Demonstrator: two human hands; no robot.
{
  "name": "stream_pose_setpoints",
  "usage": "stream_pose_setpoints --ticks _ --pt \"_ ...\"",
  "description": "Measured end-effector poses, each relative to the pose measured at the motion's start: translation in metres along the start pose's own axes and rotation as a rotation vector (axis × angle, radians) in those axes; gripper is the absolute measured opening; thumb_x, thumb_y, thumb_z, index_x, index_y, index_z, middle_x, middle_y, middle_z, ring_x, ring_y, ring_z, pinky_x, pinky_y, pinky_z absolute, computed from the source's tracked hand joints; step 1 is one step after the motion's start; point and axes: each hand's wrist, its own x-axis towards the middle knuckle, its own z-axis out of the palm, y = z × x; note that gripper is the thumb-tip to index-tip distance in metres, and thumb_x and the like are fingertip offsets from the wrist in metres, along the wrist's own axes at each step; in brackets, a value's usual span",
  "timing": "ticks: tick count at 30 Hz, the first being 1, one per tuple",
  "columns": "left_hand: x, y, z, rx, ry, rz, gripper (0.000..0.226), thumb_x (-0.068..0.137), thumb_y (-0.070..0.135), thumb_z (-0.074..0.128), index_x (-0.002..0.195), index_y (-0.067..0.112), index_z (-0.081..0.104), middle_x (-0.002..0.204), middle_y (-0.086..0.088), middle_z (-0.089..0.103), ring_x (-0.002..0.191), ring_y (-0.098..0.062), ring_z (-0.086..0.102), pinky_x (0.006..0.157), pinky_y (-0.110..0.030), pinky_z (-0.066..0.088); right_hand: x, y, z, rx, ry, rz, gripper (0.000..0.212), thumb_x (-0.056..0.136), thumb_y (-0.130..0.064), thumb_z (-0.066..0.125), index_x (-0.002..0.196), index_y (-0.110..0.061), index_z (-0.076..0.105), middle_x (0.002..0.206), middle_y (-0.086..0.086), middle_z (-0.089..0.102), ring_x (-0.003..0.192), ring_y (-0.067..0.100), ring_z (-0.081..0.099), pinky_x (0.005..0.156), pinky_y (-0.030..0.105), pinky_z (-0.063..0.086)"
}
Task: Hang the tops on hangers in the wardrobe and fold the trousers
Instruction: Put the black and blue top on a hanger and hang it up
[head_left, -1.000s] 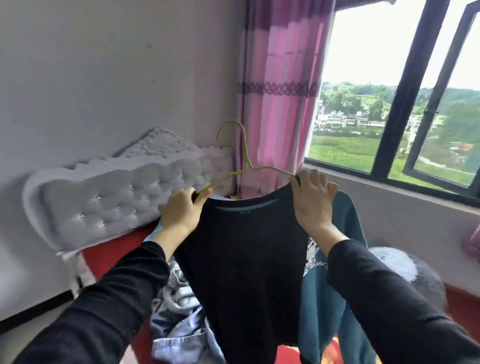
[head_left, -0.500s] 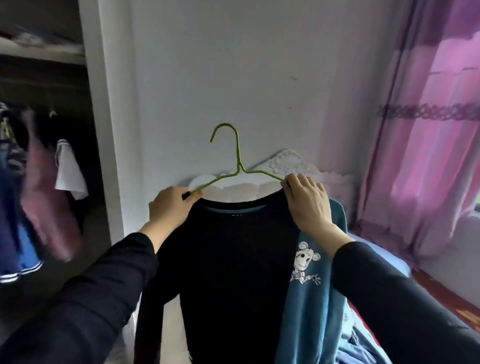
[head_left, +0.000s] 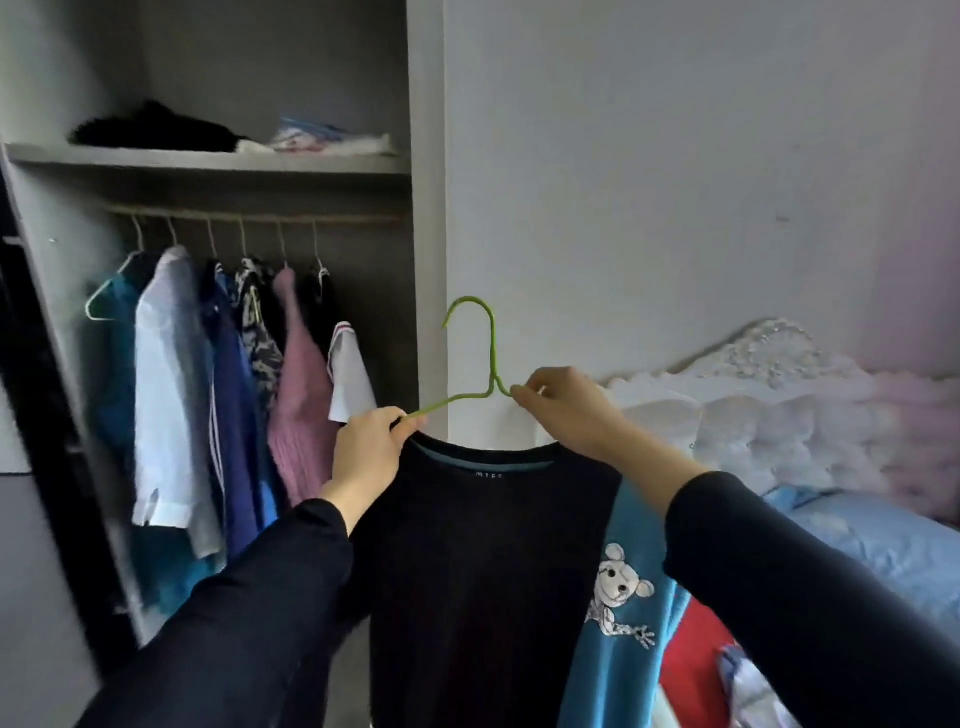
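Now facing the open wardrobe (head_left: 426, 234) at ten o'clock, not the window seen a second ago, a person holds a dark-and-teal top (head_left: 483, 571) on a green hanger (head_left: 492, 358) at the centre of the view. The left hand (head_left: 371, 452) grips the hanger's left arm together with the top's shoulder. The right hand (head_left: 561, 410), which clasped the other shoulder a moment ago, now pinches the wire just below the hook's stem. The rail (head_left: 363, 218) carries a row of hung clothes (head_left: 171, 389), with a gap at its right end. A white headboard (head_left: 753, 395) sits at three o'clock. The turn suggests the top is ready, and hooking it on the rail appears to be the step left for this garment.
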Motion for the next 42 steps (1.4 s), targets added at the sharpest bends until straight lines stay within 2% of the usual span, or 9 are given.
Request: stream_pose_setpoints --ticks 3,8,14,19,26,33,38,40,42 --pt "0.023 -0.039 0.003 0.011 -0.135 -0.018 0.031 0.095 0.048 0.049 0.081 0.024 0.064 0.06 0.007 0.054 0.065 -0.018 0.054 0.059 -0.032 0.038 0.033 -0.018 0.035 0.071 -0.059 0.049 0.038 0.095 -0.04 0.051 0.073 -0.014 0.067 0.054 -0.004 0.05 0.032 0.004 0.037 0.034 0.013 0.028" --pt "0.065 -0.095 0.013 0.17 -0.396 -0.093 0.035 0.099 0.049 0.035 0.095 0.024 0.06 0.079 0.004 0.059 0.085 -0.025 0.057 0.078 -0.038 0.043 0.082 -0.029 0.083 0.168 -0.267 0.153 0.017 0.087 -0.02 0.061 0.08 -0.009 0.07 0.052 0.0 0.046 0.045 0.015 0.037 0.039 0.019 0.032" --pt "0.131 -0.127 0.033 0.102 -0.529 -0.083 0.049 0.095 0.01 0.042 0.142 0.021 0.045 0.139 -0.009 0.052 0.121 -0.027 0.053 0.094 -0.029 0.042 0.153 -0.05 0.134 0.048 -0.373 0.168 0.017 0.085 -0.005 0.055 0.081 0.009 0.065 0.057 0.011 0.059 0.04 0.019 0.049 0.042 0.024 0.046" --pt "0.195 -0.152 0.034 0.326 -0.4 0.068 0.057 0.09 0.002 0.039 0.145 0.016 0.039 0.155 -0.008 0.027 0.147 -0.024 0.011 0.111 -0.04 0.029 0.204 -0.069 0.173 0.014 -0.355 0.211 0.021 0.085 0.0 0.048 0.067 0.003 0.059 0.056 0.011 0.057 0.039 0.018 0.052 0.04 0.024 0.045" --pt "0.286 -0.193 0.034 0.53 -0.277 0.372 0.059 0.093 0.015 0.041 0.15 0.013 0.025 0.161 -0.006 0.008 0.148 -0.019 -0.007 0.118 -0.044 0.002 0.276 -0.085 0.21 0.111 -0.148 0.34 0.019 0.088 0.0 0.052 0.069 -0.004 0.056 0.061 0.008 0.056 0.045 0.016 0.053 0.045 0.026 0.048" --pt "0.353 -0.212 0.041 0.689 -0.428 0.523 0.048 0.102 0.032 0.024 0.147 0.019 0.034 0.158 -0.002 0.022 0.148 -0.021 -0.011 0.116 -0.05 -0.008 0.326 -0.093 0.234 0.038 0.01 0.413 0.018 0.088 -0.004 0.051 0.071 -0.003 0.057 0.061 0.01 0.06 0.048 0.021 0.061 0.05 0.03 0.053" --pt "0.375 -0.236 0.038 0.708 -0.315 0.717 0.034 0.098 0.028 0.034 0.108 0.02 0.065 0.115 -0.003 0.062 0.128 -0.021 0.045 0.12 -0.044 -0.001 0.366 -0.1 0.249 0.043 0.162 0.389 0.022 0.086 -0.005 0.05 0.065 -0.01 0.044 0.063 0.009 0.053 0.05 0.028 0.061 0.036 0.023 0.043" --pt "0.389 -0.243 0.032 0.674 -0.262 0.747 0.027 0.094 0.025 0.039 0.1 0.02 0.065 0.104 -0.001 0.065 0.109 -0.021 0.057 0.118 -0.037 0.011 0.388 -0.108 0.255 0.041 0.22 0.365 0.014 0.084 -0.009 0.053 0.07 -0.008 0.05 0.07 0.01 0.057 0.058 0.03 0.062 0.046 0.034 0.053" --pt "0.405 -0.247 0.024 0.59 -0.23 0.712 0.023 0.091 0.026 0.042 0.098 0.02 0.063 0.103 -0.002 0.064 0.103 -0.024 0.06 0.098 -0.034 0.037 0.413 -0.116 0.258 0.072 0.269 0.329 0.01 0.082 -0.012 0.056 0.077 -0.003 0.057 0.076 0.011 0.061 0.066 0.032 0.064 0.063 0.046 0.059"
